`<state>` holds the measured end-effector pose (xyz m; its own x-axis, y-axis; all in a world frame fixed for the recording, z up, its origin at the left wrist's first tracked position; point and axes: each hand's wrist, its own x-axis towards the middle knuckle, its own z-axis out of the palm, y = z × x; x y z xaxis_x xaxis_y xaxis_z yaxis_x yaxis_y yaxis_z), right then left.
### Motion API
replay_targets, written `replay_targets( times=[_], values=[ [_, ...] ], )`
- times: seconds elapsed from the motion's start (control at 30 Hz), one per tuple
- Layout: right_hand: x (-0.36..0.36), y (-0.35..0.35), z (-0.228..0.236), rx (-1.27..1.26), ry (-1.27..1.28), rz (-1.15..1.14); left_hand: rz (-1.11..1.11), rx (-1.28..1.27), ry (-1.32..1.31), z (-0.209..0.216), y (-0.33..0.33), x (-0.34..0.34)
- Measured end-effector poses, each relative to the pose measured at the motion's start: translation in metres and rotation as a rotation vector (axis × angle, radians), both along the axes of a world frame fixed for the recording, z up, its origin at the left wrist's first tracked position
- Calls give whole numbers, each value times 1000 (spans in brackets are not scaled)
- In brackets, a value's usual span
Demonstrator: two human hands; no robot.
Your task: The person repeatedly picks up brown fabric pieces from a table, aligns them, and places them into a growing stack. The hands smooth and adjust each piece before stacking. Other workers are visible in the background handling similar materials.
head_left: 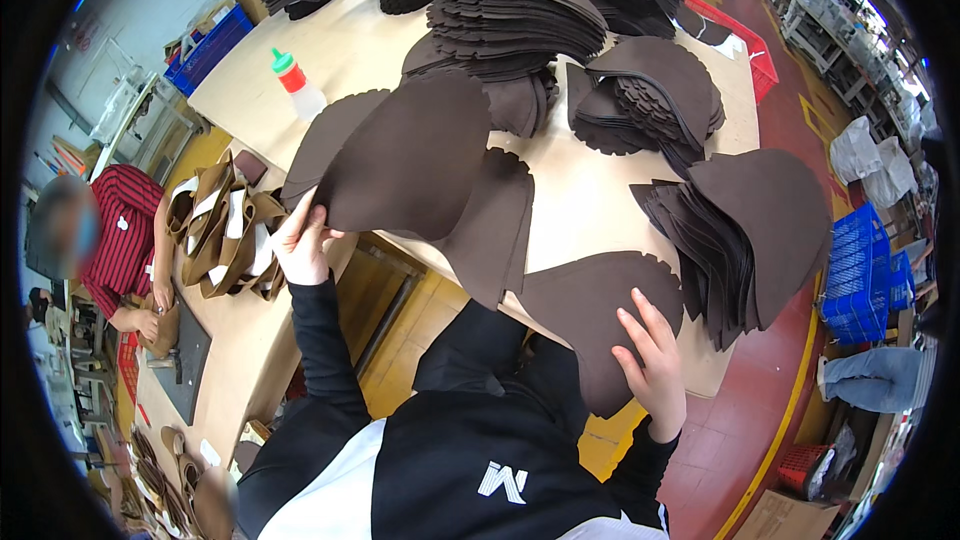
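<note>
My left hand [303, 238] pinches the lower left edge of a large, curved dark brown leather piece [405, 155], raised and tilted above the table. Beneath it, other brown pieces [497, 225] overlap at the table's near edge. To the right, my right hand [658, 360] has its fingers spread on another dark brown leather piece [590, 310], whose narrow end hangs over the edge. A fanned stack of the same pieces [745, 240] lies just beyond that hand, at the right.
Tall stacks of brown pieces [515, 15] and a scalloped-edged stack [650, 95] stand farther back on the pale table [575, 205]. A bottle with a green cap [292, 80] is at left. Tan folded pieces [225, 230] and a co-worker [130, 230] are at the left table; blue crates [858, 275] are at right.
</note>
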<state>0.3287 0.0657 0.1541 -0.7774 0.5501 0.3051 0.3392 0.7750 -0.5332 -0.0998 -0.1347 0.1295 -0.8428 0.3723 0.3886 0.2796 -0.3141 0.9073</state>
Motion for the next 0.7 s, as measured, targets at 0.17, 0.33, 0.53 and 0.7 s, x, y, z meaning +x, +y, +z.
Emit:
replay_targets(
  times=[0.17, 0.33, 0.53, 0.7],
  values=[
    [1, 1, -3, 5, 7, -36, 11, 219, 51, 1, -27, -25],
    [-1, 0, -2, -19, 12, -33, 0, 241, 69, 8, -36, -24],
    [-11, -4, -9, -72, 146, -56, -134, 172, 94, -12, -17, -5],
    [-17, -5, -38, -419, 581, 48, -586, 24, 77, -10, 42, 82]
  ],
)
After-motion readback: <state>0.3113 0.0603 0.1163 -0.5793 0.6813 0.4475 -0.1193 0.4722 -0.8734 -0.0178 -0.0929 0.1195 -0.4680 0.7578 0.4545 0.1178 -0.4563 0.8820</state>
